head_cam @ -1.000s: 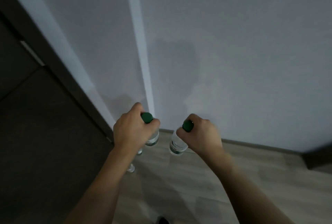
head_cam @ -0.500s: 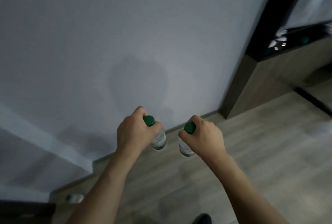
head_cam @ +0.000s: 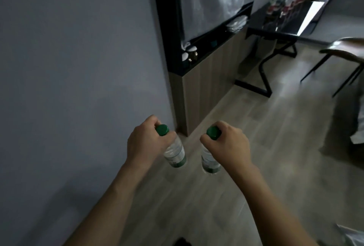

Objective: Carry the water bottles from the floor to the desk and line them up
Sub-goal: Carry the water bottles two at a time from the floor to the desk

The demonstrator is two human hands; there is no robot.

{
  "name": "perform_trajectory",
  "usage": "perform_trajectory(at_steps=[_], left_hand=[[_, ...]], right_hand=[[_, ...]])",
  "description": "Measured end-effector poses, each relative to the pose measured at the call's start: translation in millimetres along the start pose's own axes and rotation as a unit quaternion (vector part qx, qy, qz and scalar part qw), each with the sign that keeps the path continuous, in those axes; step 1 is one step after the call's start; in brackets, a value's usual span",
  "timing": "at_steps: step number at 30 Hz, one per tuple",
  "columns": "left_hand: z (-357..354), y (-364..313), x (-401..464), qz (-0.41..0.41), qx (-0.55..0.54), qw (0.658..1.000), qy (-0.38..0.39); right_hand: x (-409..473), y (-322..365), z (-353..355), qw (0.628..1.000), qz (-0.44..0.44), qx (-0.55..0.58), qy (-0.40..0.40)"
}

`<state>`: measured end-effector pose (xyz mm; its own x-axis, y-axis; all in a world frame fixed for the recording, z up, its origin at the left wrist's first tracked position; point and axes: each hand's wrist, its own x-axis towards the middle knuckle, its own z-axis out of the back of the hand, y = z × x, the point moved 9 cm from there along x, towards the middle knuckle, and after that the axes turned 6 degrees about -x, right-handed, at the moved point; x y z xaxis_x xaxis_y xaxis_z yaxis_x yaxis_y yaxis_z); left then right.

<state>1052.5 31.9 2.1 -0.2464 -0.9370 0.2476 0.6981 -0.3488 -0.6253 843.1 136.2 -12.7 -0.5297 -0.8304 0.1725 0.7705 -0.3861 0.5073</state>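
Observation:
I hold two clear water bottles with green caps above the wooden floor, one in each hand. My left hand grips the neck of the left bottle, whose green cap shows above my fingers. My right hand grips the neck of the right bottle just under its cap. Both bottles hang upright, a short gap apart. A dark glossy desk stands far ahead at the upper right.
A grey wall fills the left side. A wood-fronted cabinet with a dark top juts out just ahead, with cups on its ledge. The desk's black legs and a chair stand on the floor to the right.
The view has swung right from the wall corner. The cabinet, desk and chair have come into sight. Both hands keep gripping their bottles in the same pose.

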Motion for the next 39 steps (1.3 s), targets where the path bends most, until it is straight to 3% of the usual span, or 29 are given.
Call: perform_trajectory(at_steps=[7, 22, 32, 39], left_hand=[[-101, -69, 87, -0.037, -0.039, 0.997, 0.059], [-280, -193, 341, -0.076, -0.106, 0.982, 0.137], [-381, -262, 460, -0.057, -0.106, 0.982, 0.145], [-447, -324, 547, -0.054, -0.093, 0.987, 0.12]], right_hand=[[86, -90, 22, 0.996, -0.08, 0.01, -0.044], [362, -204, 58, 0.989, -0.13, 0.007, -0.075], [514, -302, 54, 0.988, -0.15, 0.0, -0.038], [632, -349, 74, 0.995, -0.098, 0.013, -0.036]])
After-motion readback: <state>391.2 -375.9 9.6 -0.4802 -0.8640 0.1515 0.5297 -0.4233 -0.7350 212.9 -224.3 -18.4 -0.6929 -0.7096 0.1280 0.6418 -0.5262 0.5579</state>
